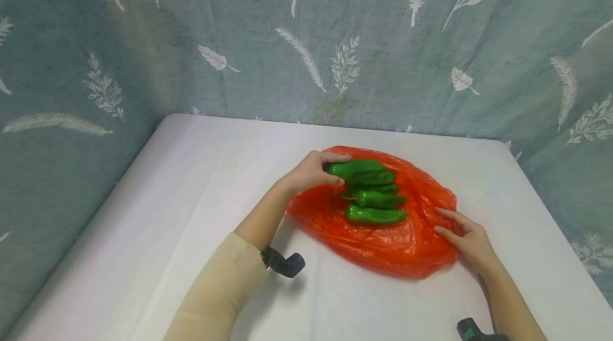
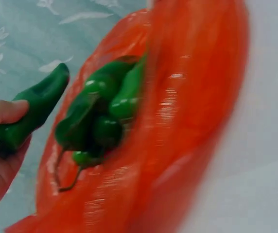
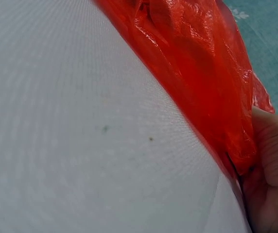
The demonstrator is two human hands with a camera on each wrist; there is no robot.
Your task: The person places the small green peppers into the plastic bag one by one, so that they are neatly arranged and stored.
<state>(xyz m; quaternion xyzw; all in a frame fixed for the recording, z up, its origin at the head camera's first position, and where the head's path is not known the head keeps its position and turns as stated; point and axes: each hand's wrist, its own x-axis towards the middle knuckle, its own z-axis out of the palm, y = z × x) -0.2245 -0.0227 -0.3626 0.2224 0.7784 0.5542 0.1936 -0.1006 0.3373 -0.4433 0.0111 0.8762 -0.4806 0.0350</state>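
Observation:
A red plastic bag lies spread on the white table, with several green peppers on it, side by side. My left hand grips a green pepper between thumb and fingers at the stem end. In the left wrist view this pepper is held apart from the other peppers, beside the bag. At the bag's right edge, my right hand holds the crumpled plastic between thumb and fingers. Part of that hand shows in the right wrist view, where the bag hides its fingertips.
The white table extends around the bag. Behind and beside it hangs a grey-green cloth with white leaf prints. A dark wrist device is strapped to the left forearm, another to the right.

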